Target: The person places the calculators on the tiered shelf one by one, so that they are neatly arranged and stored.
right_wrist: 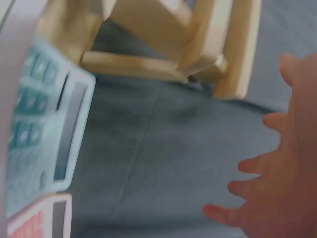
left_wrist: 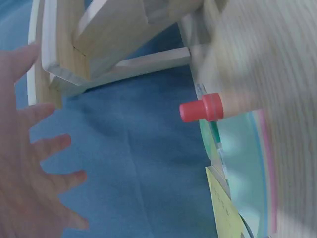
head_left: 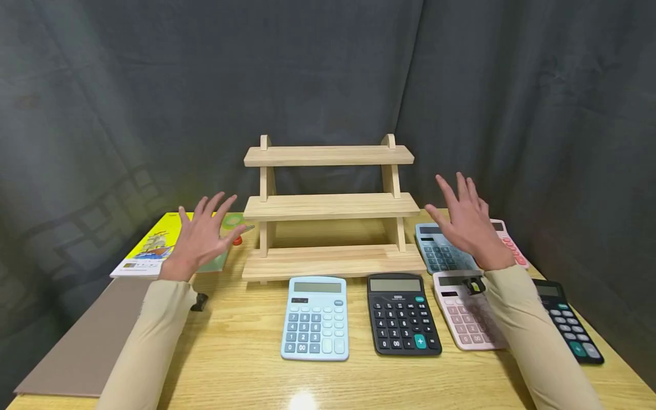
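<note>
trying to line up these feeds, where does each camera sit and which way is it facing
Head: on the person's head, looking forward and down at the rack, calculators and table; both sleeves, left hand and right hand show.
Left wrist: on the left wrist, facing the rack's left end and a red cap; spread fingers show.
Right wrist: on the right wrist, facing the rack's right end and a grey-blue calculator; fingers show.
All three share the rack.

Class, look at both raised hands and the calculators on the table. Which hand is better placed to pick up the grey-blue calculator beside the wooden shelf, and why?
Probably the right hand: it hovers open directly above the grey-blue calculator, right of the wooden shelf. The left hand hangs over the yellow book on the far side.
</note>
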`<action>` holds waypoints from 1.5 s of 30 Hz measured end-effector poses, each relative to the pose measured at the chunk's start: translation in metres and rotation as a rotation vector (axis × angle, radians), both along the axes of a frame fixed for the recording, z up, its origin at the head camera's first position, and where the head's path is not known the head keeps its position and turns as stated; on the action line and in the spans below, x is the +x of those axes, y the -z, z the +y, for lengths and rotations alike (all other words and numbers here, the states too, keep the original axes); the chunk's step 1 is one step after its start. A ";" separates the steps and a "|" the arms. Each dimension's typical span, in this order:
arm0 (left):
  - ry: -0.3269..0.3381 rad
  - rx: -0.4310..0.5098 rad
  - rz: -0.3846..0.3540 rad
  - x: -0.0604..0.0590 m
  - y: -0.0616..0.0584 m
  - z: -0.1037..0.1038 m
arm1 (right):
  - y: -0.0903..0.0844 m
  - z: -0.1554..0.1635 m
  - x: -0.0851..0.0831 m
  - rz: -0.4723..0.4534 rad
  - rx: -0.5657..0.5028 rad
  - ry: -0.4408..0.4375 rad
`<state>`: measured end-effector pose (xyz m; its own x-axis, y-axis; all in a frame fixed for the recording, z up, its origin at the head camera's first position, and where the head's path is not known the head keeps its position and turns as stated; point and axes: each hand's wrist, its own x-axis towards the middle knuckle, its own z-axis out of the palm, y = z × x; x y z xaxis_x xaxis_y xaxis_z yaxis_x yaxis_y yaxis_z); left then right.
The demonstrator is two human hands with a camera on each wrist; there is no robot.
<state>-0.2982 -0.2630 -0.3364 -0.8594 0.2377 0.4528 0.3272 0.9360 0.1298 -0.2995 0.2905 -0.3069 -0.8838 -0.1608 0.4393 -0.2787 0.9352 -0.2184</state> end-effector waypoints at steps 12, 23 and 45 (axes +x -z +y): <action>0.192 0.497 -0.064 -0.002 -0.003 0.028 | -0.031 -0.058 0.040 0.003 -0.212 -0.312; 0.213 0.763 -0.247 -0.004 0.002 0.039 | -0.021 -0.101 0.077 -0.134 -0.214 -0.474; 0.271 0.963 -0.268 -0.008 0.010 0.046 | 0.052 -0.172 0.164 -0.588 -0.154 -0.365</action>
<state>-0.3057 -0.2173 -0.3468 -0.9317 0.0763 0.3551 0.3613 0.2960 0.8842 -0.1359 0.1186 -0.3593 -0.8831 -0.4663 -0.0525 -0.3638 0.7510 -0.5511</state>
